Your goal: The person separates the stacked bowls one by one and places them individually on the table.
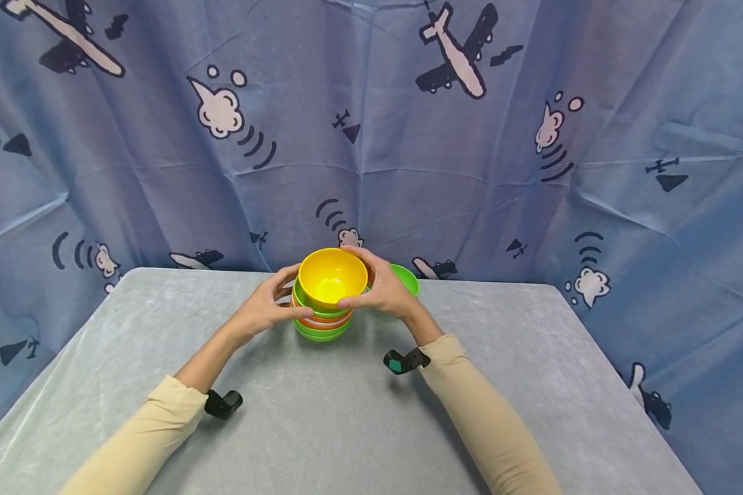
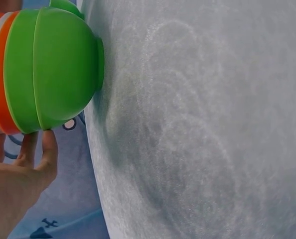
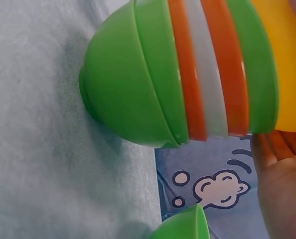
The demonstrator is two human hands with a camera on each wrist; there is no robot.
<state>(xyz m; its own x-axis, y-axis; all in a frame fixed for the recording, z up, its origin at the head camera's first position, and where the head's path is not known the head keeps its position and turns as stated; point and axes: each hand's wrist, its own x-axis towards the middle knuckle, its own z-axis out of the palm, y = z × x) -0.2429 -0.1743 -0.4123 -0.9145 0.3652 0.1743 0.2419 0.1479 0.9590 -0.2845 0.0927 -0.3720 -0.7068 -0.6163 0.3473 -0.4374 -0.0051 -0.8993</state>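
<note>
A stack of nested bowls [image 1: 322,335] in green, orange and white stands at the back of the table, green ones at its bottom. My left hand [image 1: 261,311] holds the stack from the left, thumb in front and fingers behind. My right hand [image 1: 385,287] grips a yellow bowl [image 1: 332,273] by its right side, thumb at the front and fingers at the far rim. The yellow bowl sits tilted over the top green bowl [image 3: 255,69], its hollow turned towards me. In the left wrist view, fingertips [image 2: 49,137] press against the lower green bowls [image 2: 63,64].
Another green bowl [image 1: 406,278] stands behind my right hand, near the table's back edge. A grey-white cloth covers the table [image 1: 322,426]. A blue curtain [image 1: 371,137] printed with planes and clouds hangs right behind it.
</note>
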